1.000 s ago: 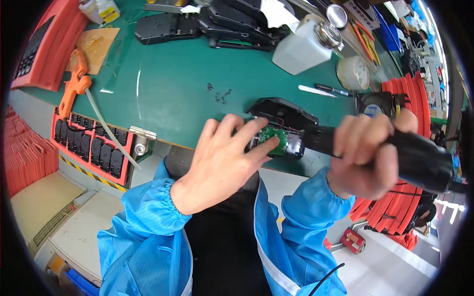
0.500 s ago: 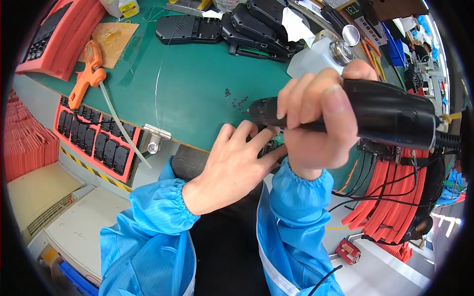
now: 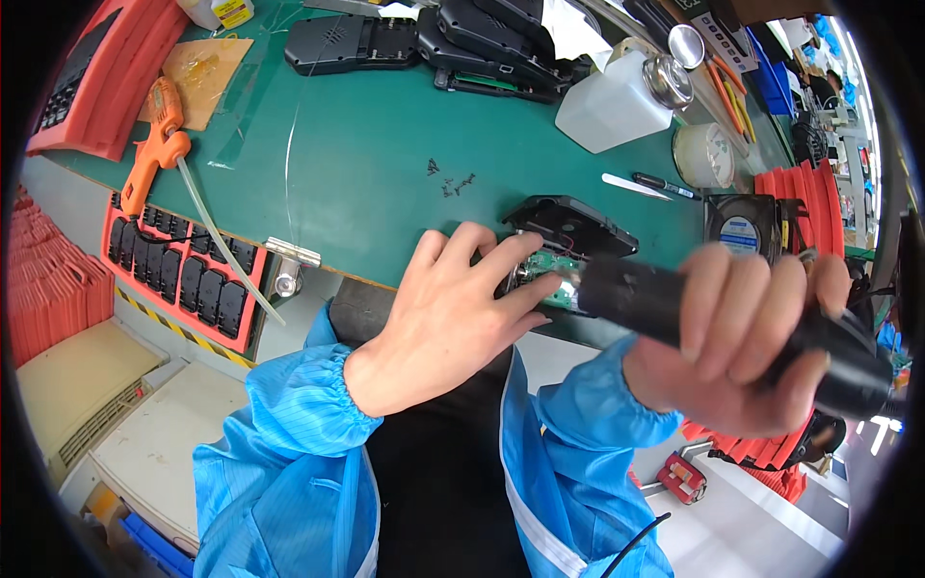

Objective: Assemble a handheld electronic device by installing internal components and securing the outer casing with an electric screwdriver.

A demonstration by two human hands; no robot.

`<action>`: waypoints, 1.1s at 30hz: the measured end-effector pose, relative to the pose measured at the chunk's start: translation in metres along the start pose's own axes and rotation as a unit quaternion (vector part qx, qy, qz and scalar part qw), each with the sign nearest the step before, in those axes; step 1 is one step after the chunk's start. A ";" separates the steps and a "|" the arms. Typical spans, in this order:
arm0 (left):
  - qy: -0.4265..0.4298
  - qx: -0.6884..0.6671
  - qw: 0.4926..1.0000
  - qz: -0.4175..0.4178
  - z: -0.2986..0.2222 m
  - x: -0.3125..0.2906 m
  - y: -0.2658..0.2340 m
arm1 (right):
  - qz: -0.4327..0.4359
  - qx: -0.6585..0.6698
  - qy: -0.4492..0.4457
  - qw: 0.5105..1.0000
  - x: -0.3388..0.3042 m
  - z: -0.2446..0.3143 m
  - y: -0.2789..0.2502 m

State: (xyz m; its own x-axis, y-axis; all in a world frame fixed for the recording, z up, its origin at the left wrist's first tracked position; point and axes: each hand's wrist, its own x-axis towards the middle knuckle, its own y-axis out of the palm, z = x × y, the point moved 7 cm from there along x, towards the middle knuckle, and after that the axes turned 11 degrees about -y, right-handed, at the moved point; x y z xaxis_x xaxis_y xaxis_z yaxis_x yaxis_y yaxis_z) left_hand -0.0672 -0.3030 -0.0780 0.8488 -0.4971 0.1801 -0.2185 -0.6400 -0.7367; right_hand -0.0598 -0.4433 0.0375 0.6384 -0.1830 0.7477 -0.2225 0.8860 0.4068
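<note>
My right hand (image 3: 737, 332) is wrapped around a black electric screwdriver (image 3: 631, 297), whose front end points left, over a green circuit board (image 3: 549, 262). The screwdriver hides the board's right part and its own tip. My left hand (image 3: 438, 313) lies over the board's left end, thumb and index finger steadying it at the table's near edge. Just behind the board, a black plastic housing shell (image 3: 578, 220) rests with its hollow side showing, and a thin red wire is visible there. Several small black screws (image 3: 448, 183) lie loose on the green mat beyond my left fingers.
Black handheld device housings (image 3: 356, 43) lie at the back, beside a white pump bottle (image 3: 617, 101). At right are tweezers (image 3: 634, 186), a marker (image 3: 665, 185) and a round tub (image 3: 703, 154). An orange glue gun (image 3: 159, 144) lies left, above a red foam tray (image 3: 183, 275).
My right hand has swung the screwdriver from above the loose screws rightward and nearer, over the circuit board. The housing shell has come into sight. My left hand has barely moved.
</note>
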 end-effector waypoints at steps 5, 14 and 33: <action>-0.002 -0.002 1.000 0.015 -0.002 0.003 0.000 | 0.010 -0.020 0.034 0.999 -0.017 0.020 -0.009; -0.013 0.002 1.000 0.013 -0.003 0.003 0.002 | -0.001 -0.010 0.079 0.997 -0.033 0.009 -0.022; -0.017 0.003 1.000 0.016 -0.004 0.004 0.002 | -0.002 -0.023 0.058 0.998 -0.032 0.010 -0.023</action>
State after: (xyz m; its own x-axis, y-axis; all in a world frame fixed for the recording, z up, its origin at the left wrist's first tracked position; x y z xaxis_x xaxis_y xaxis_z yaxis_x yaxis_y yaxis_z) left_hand -0.0662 -0.3082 -0.0758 0.8576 -0.4966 0.1337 -0.2434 -0.6209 -0.7452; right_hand -0.0822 -0.4618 0.0098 0.7206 -0.1386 0.6794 -0.1871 0.9046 0.3830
